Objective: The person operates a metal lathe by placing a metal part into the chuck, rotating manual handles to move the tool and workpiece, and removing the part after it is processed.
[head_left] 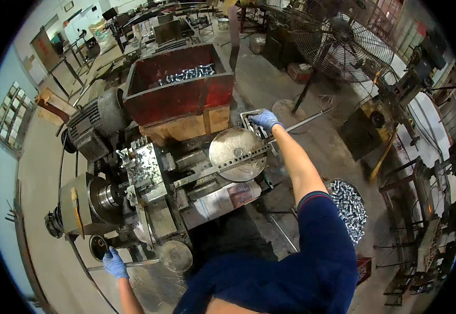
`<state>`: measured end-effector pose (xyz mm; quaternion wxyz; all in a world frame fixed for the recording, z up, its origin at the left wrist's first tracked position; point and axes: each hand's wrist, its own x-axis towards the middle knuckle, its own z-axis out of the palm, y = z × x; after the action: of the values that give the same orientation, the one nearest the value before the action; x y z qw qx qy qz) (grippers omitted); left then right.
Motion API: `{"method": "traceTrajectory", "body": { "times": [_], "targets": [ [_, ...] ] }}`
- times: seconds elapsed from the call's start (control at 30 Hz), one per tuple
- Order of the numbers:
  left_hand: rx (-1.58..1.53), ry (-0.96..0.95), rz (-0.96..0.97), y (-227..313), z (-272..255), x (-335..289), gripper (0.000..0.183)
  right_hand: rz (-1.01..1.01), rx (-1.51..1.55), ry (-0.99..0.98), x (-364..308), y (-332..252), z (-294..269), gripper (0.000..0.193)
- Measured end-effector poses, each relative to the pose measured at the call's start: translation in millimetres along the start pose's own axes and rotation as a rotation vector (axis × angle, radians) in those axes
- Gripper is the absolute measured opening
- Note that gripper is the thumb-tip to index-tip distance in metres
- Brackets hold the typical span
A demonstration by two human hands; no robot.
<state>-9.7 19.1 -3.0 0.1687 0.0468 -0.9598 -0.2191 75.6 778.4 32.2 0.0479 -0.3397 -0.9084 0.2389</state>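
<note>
My left hand, in a blue glove, is at the lower left with its fingers closed at the rim of a small dark handwheel. To the right, my outstretched right hand, also gloved, curls over a rectangular metal frame; what lies under its fingers is hidden. Beside that hand is a round metal disc, crossed by a flat bar with holes. Between my hands stands a lathe-like machine with a chuck and a tool block strewn with metal chips.
A red bin holding shiny metal parts stands behind the machine, next to a motor. At right, many small metal pieces fill a round container. A large caged fan stands farther back. A brush rests on the headstock.
</note>
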Motion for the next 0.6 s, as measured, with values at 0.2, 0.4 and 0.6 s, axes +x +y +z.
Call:
{"method": "traceTrajectory", "body": {
  "times": [0.2,0.4,0.6],
  "targets": [
    [0.114,0.008,0.014,0,-4,-4,0.042,-0.002,-0.072,-0.248,-33,13,0,0.052],
    [0.022,0.094,0.144,-3,-2,-6,0.047,0.093,0.287,0.136,-104,17,-44,0.051],
    [-0.024,-0.161,-0.051,-25,9,14,0.047,0.419,0.415,0.391,-255,124,-62,0.047]
  ]
}}
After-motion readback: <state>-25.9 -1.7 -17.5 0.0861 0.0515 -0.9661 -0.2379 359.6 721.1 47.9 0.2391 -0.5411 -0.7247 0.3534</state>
